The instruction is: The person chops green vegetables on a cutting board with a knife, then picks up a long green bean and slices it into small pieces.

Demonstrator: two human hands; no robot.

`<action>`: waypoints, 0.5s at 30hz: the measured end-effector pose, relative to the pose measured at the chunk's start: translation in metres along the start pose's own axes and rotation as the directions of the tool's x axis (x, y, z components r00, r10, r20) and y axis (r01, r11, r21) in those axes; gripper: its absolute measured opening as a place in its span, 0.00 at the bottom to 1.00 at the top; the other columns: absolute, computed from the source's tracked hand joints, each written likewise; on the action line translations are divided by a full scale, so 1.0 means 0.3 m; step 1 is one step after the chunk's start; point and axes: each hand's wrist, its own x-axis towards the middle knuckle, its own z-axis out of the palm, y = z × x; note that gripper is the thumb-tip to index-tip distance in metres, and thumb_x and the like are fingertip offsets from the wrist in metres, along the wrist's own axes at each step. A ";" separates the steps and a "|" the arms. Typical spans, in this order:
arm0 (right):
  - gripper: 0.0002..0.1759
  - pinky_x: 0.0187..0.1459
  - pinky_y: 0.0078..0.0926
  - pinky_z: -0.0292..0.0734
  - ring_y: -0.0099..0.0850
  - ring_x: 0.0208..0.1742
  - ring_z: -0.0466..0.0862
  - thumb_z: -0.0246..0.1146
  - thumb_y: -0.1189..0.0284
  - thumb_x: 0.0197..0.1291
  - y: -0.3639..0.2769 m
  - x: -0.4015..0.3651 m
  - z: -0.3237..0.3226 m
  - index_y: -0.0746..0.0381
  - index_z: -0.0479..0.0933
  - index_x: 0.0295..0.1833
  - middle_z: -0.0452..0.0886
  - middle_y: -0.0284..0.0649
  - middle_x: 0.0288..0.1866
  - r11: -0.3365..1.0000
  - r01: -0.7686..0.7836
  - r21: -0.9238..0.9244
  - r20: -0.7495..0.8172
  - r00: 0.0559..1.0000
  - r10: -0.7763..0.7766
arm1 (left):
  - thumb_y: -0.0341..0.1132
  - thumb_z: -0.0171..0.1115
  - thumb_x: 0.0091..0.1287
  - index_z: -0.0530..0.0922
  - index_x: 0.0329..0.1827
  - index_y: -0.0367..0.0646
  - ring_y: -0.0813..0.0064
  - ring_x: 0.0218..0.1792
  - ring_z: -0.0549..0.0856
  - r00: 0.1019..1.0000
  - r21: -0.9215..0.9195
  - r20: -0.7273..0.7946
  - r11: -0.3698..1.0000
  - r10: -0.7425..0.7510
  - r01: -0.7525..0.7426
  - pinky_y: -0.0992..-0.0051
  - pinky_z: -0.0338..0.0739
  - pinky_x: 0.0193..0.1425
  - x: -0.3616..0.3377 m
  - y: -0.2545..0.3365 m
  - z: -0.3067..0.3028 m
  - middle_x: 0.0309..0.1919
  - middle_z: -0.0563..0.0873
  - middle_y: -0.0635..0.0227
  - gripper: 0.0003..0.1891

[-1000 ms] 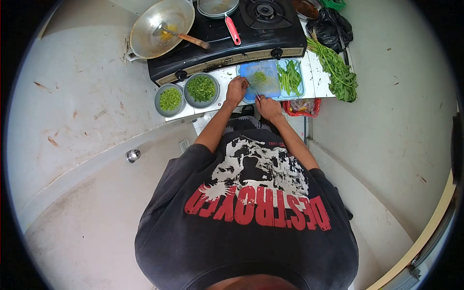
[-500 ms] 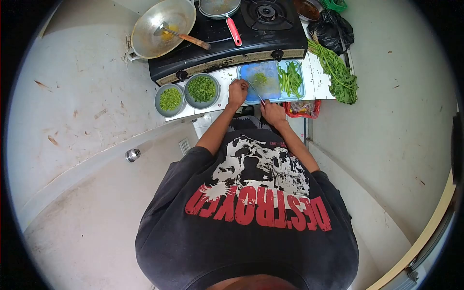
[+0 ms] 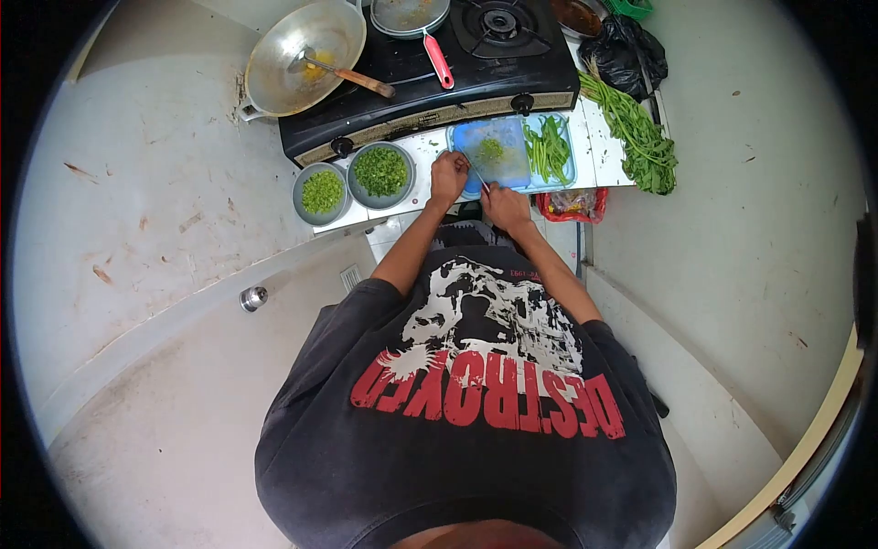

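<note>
A blue cutting board (image 3: pixel 476 137) lies on the counter with a small pile of chopped greens (image 3: pixel 492 149) on it. My left hand (image 3: pixel 448 177) rests curled at the board's left edge, pinning something green too small to name. My right hand (image 3: pixel 506 206) grips a knife (image 3: pixel 476 176) whose blade points up-left across the board toward my left hand. Whole green beans (image 3: pixel 548 146) lie in a blue tray just right of the board.
Two grey bowls of chopped greens (image 3: pixel 322 191) (image 3: pixel 381 171) stand left of the board. Behind is a black stove (image 3: pixel 430 69) with a wok (image 3: pixel 293 59) holding a spatula, and a red-handled pan (image 3: pixel 413 14). A bundle of long beans (image 3: pixel 636 133) and a black bag (image 3: pixel 626 50) lie right.
My right hand and the knife shifted slightly up and left, closer to my left hand at the board's edge. Little else differs.
</note>
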 end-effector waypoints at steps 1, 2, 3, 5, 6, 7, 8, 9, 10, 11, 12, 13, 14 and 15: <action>0.25 0.39 0.54 0.83 0.58 0.35 0.88 0.51 0.54 0.74 0.002 0.017 0.014 0.66 0.78 0.45 0.85 0.59 0.30 1.000 0.005 -0.003 -0.012 1.000 -0.005 | 0.21 0.64 0.56 0.85 0.32 0.36 0.61 0.31 0.87 1.000 0.009 0.005 1.000 -0.007 0.007 0.66 0.83 0.41 0.001 0.004 -0.003 0.29 0.84 0.56 0.04; 0.24 0.39 0.54 0.83 0.58 0.35 0.88 0.51 0.54 0.74 0.005 0.027 0.028 0.66 0.78 0.45 0.85 0.59 0.30 1.000 0.009 -0.004 -0.021 1.000 -0.009 | 0.21 0.64 0.56 0.85 0.32 0.36 0.61 0.31 0.87 1.000 0.019 0.010 1.000 -0.017 0.017 0.66 0.83 0.41 -0.003 0.006 -0.007 0.29 0.84 0.56 0.04; 0.24 0.39 0.54 0.83 0.58 0.34 0.88 0.51 0.54 0.74 -0.001 0.027 0.026 0.66 0.78 0.45 0.86 0.58 0.30 1.000 0.003 -0.006 -0.026 1.000 -0.004 | 0.21 0.64 0.56 0.85 0.32 0.36 0.61 0.31 0.87 1.000 0.000 0.004 1.000 -0.019 0.019 0.66 0.83 0.41 -0.007 0.003 -0.007 0.29 0.84 0.56 0.04; 0.24 0.39 0.54 0.83 0.58 0.34 0.88 0.51 0.54 0.74 -0.014 0.030 0.018 0.66 0.78 0.45 0.86 0.58 0.30 1.000 -0.003 -0.011 -0.037 0.999 0.003 | 0.21 0.65 0.55 0.86 0.32 0.37 0.61 0.31 0.87 1.000 -0.039 -0.012 0.999 -0.022 0.022 0.67 0.83 0.41 -0.004 0.005 -0.003 0.30 0.84 0.56 0.04; 0.24 0.38 0.54 0.83 0.57 0.34 0.88 0.51 0.54 0.74 -0.009 0.029 0.026 0.66 0.78 0.45 0.86 0.58 0.29 1.000 0.001 -0.011 -0.041 0.999 -0.002 | 0.21 0.65 0.55 0.86 0.32 0.37 0.62 0.31 0.88 1.000 -0.027 -0.004 0.999 -0.017 0.017 0.67 0.83 0.41 -0.003 0.002 -0.002 0.30 0.85 0.56 0.04; 0.24 0.38 0.54 0.83 0.57 0.33 0.88 0.52 0.54 0.74 0.001 0.026 0.029 0.66 0.78 0.45 0.85 0.58 0.29 1.000 0.007 -0.011 -0.047 0.999 -0.007 | 0.21 0.65 0.55 0.86 0.32 0.37 0.62 0.31 0.88 1.000 -0.015 0.004 1.000 -0.011 0.011 0.67 0.83 0.41 -0.002 -0.001 -0.003 0.30 0.85 0.56 0.04; 0.24 0.37 0.54 0.83 0.57 0.33 0.88 0.52 0.54 0.74 0.011 0.024 0.031 0.66 0.78 0.45 0.85 0.58 0.29 1.000 0.012 -0.011 -0.053 0.999 -0.013 | 0.21 0.65 0.56 0.86 0.32 0.36 0.62 0.32 0.88 1.000 -0.003 0.011 1.000 -0.005 0.005 0.67 0.83 0.41 0.002 -0.005 -0.005 0.30 0.85 0.56 0.04; 0.24 0.37 0.54 0.83 0.57 0.33 0.88 0.52 0.54 0.74 0.015 0.018 0.029 0.66 0.78 0.45 0.85 0.57 0.29 0.999 0.011 -0.030 -0.035 0.999 -0.012 | 0.21 0.66 0.56 0.85 0.32 0.36 0.62 0.32 0.88 1.000 0.009 0.014 1.000 -0.004 0.004 0.67 0.84 0.42 0.005 -0.019 -0.002 0.30 0.85 0.56 0.04; 0.24 0.37 0.54 0.83 0.57 0.32 0.87 0.52 0.53 0.74 0.021 0.004 0.028 0.66 0.77 0.46 0.85 0.57 0.29 0.999 0.007 -0.050 -0.017 1.000 -0.008 | 0.21 0.66 0.56 0.85 0.32 0.36 0.62 0.32 0.88 1.000 0.019 0.019 1.000 -0.002 0.001 0.67 0.84 0.42 0.005 -0.034 0.004 0.31 0.85 0.56 0.03; 0.24 0.36 0.54 0.83 0.57 0.32 0.87 0.52 0.53 0.74 0.029 -0.009 0.025 0.66 0.77 0.46 0.85 0.57 0.29 0.997 0.003 -0.071 0.000 1.000 -0.003 | 0.21 0.66 0.56 0.85 0.33 0.36 0.62 0.32 0.88 1.000 0.028 0.025 1.000 0.001 -0.002 0.67 0.84 0.42 0.009 -0.047 0.013 0.31 0.86 0.56 0.03; 0.24 0.36 0.54 0.83 0.57 0.32 0.87 0.52 0.53 0.74 0.040 -0.025 0.029 0.66 0.77 0.46 0.85 0.57 0.29 0.997 0.001 -0.074 -0.008 1.000 -0.001 | 0.21 0.66 0.58 0.85 0.33 0.35 0.63 0.33 0.89 1.000 0.015 0.024 1.000 -0.014 0.014 0.68 0.84 0.42 0.008 -0.032 0.005 0.31 0.86 0.56 0.03; 0.24 0.36 0.53 0.83 0.57 0.32 0.87 0.52 0.53 0.74 0.050 -0.043 0.038 0.66 0.77 0.46 0.85 0.57 0.29 0.997 -0.002 -0.077 -0.014 1.000 0.001 | 0.21 0.65 0.59 0.85 0.34 0.34 0.64 0.33 0.89 0.999 0.002 0.025 1.000 -0.030 0.030 0.69 0.84 0.42 0.001 -0.007 -0.009 0.31 0.87 0.56 0.03; 0.24 0.36 0.53 0.83 0.57 0.32 0.87 0.52 0.53 0.74 0.060 -0.054 0.047 0.66 0.77 0.46 0.85 0.57 0.28 0.997 -0.005 -0.079 -0.019 1.000 0.003 | 0.22 0.65 0.60 0.85 0.35 0.33 0.65 0.34 0.90 0.999 -0.010 0.026 0.999 -0.047 0.047 0.70 0.84 0.43 -0.005 0.017 -0.022 0.31 0.88 0.56 0.03; 0.24 0.36 0.53 0.83 0.57 0.32 0.87 0.52 0.52 0.74 0.063 -0.059 0.046 0.66 0.77 0.45 0.85 0.57 0.29 0.997 -0.009 -0.077 -0.015 1.000 0.008 | 0.21 0.65 0.60 0.85 0.35 0.33 0.65 0.34 0.90 0.998 -0.013 0.033 0.999 -0.046 0.047 0.70 0.84 0.43 -0.004 0.003 -0.014 0.32 0.87 0.56 0.03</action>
